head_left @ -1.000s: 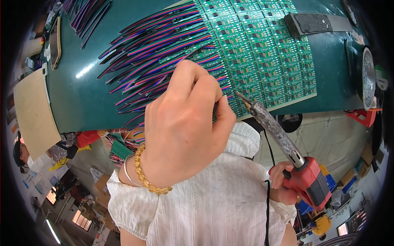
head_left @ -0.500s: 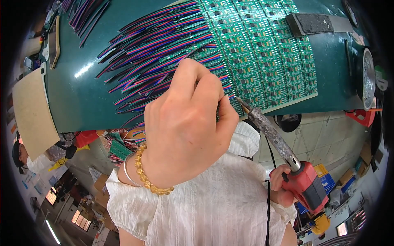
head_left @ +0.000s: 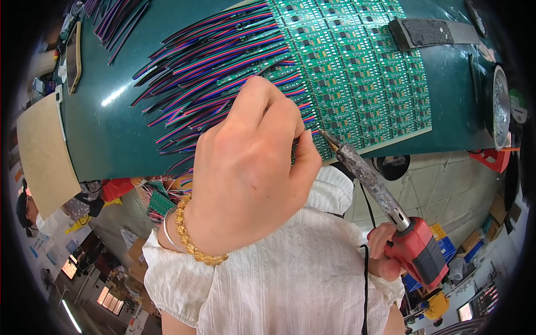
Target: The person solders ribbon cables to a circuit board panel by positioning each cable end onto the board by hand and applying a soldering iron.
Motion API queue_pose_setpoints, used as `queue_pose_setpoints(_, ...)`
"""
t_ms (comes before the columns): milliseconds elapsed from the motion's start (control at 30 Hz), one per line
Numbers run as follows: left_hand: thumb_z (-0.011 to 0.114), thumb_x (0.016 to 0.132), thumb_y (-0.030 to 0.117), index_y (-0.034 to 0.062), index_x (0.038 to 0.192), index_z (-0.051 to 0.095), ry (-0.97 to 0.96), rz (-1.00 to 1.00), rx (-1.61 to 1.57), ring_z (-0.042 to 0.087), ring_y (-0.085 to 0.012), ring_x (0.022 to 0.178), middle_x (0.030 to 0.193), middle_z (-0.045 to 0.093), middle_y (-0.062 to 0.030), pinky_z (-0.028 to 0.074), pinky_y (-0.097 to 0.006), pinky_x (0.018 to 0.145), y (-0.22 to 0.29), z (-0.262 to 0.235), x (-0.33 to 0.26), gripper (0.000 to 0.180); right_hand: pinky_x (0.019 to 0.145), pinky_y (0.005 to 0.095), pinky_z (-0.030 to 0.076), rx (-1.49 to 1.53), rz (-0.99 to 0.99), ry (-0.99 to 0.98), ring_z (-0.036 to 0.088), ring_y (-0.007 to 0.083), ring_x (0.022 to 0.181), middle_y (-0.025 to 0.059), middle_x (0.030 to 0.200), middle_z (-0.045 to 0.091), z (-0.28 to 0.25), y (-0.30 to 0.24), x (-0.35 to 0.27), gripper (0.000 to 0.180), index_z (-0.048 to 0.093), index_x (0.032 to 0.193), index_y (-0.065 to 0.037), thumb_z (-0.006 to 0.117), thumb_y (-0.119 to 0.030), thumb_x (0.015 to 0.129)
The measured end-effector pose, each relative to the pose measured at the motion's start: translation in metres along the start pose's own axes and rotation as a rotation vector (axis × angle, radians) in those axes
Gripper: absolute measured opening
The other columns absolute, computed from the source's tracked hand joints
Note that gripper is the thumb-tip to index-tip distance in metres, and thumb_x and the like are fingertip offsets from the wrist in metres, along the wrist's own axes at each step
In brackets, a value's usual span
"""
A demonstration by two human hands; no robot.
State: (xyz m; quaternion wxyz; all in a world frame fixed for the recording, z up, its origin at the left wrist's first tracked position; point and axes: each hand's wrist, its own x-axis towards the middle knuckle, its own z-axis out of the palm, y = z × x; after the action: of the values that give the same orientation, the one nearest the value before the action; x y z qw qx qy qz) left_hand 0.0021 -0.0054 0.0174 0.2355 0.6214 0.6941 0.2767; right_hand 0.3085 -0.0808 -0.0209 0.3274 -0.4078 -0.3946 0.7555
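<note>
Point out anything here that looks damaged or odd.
The soldering iron in the right hand stands out: its metal barrel looks blotchy and crusted, unlike its cleaner red handle. That may simply be wear.

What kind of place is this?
Probably an electronics workshop: a large sheet of green circuit boards lies on the table, rows of coloured wires lie along its left side, and the right hand holds a soldering iron.

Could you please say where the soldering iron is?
In the head view, the soldering iron is right of centre in the right hand, its tip at the circuit boards near the left hand.
</note>
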Motion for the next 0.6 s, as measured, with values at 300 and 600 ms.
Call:
queue_pose_setpoints(300, 0.07, 0.072, -0.005, 0.0029, 0.073, 0.055, -0.012, 0.02, -0.002, 0.042, -0.0089, 0.054, 0.081, 0.052, -0.0027, 0.034, -0.024, 0.046, 0.002, -0.001, 0.003, 0.017, 0.059, 0.0294, 0.047, 0.003, 0.252, -0.007, 0.061, 0.0156, 0.064, 0.0052, 0.073, 0.063, -0.015, -0.007, -0.018, 0.057, 0.064, 0.092, 0.003, 0.096, -0.029, 0.057)
queue_pose_setpoints(600, 0.069, 0.072, -0.006, 0.0032, 0.073, 0.055, -0.004, 0.0, 0.007, 0.043, -0.0095, 0.055, 0.081, 0.052, -0.0025, 0.035, -0.024, 0.047, 0.001, 0.0, 0.0, 0.017, 0.057, 0.0263, 0.046, 0.021, 0.272, 0.037, 0.059, 0.0122, 0.063, 0.0055, 0.076, 0.065, -0.002, -0.014, -0.006, 0.05, 0.063, 0.082, 0.003, 0.096, -0.026, 0.057)
